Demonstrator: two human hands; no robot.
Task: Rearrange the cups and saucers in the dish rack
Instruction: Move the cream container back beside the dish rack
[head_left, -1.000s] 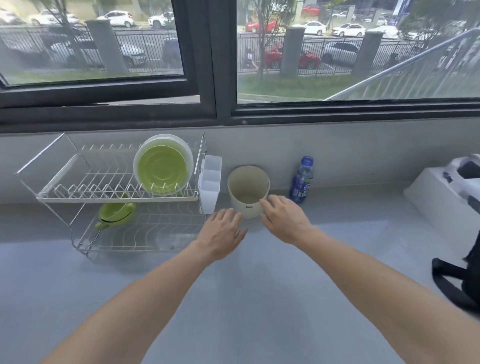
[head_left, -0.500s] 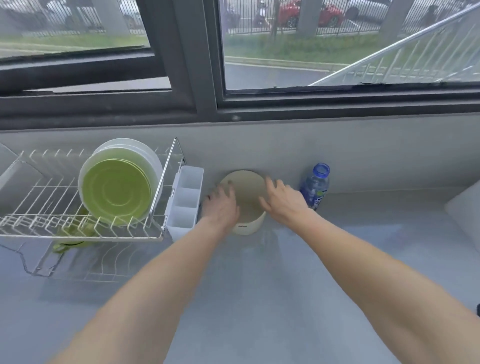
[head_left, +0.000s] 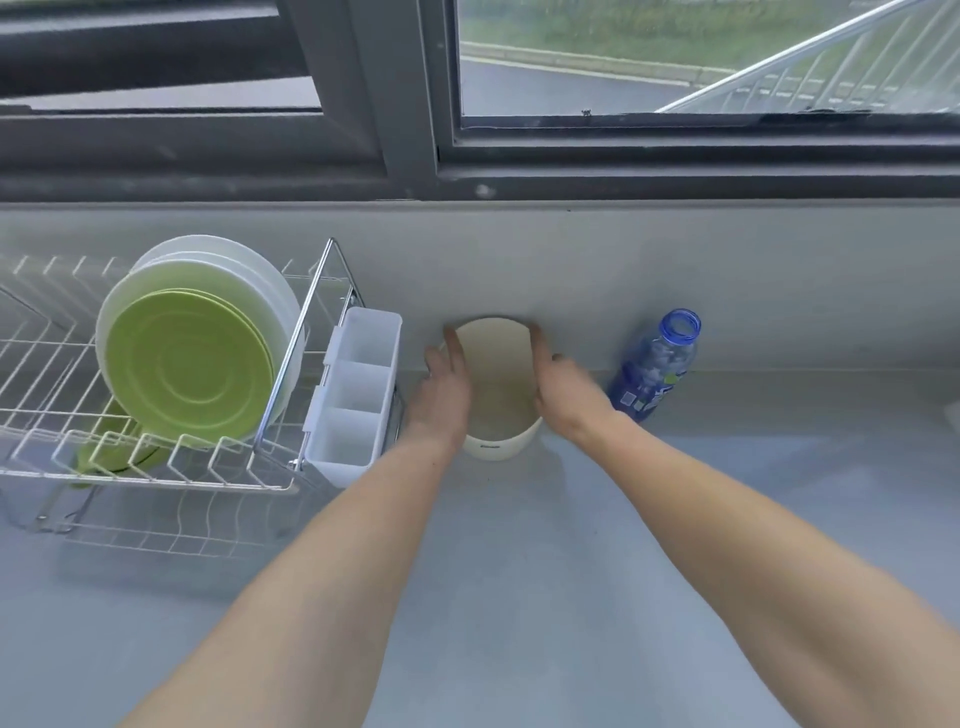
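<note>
Head view: cream tub (head_left: 498, 395) stands upright on the grey counter (head_left: 519, 597), back rim against the wall under the window. Left hand (head_left: 441, 395) lies flat on the tub's left side, fingers pressed together and pointing to the wall, index tip at the rim. Right hand (head_left: 563, 392) mirrors it on the right side, fingers straight and together, tip at the rim; both touch the tub, neither curls under it. Tub interior looks empty, though the bottom is blurred. Just left of the left hand, a narrow gap, then a white cutlery caddy (head_left: 356, 395) hung on the rack's right end. Rack (head_left: 156, 467) is two-tier wire; upper tier holds upright plates (head_left: 208, 291), a green one (head_left: 187, 364) in front of pale ones, at its right end. A green cup (head_left: 111, 454) sits on the lower tier beneath them, mostly hidden. Upper tier slots to the left are free. Blue bottle (head_left: 657, 366) stands just right of the right hand, close. Counter in front of the tub is open
</note>
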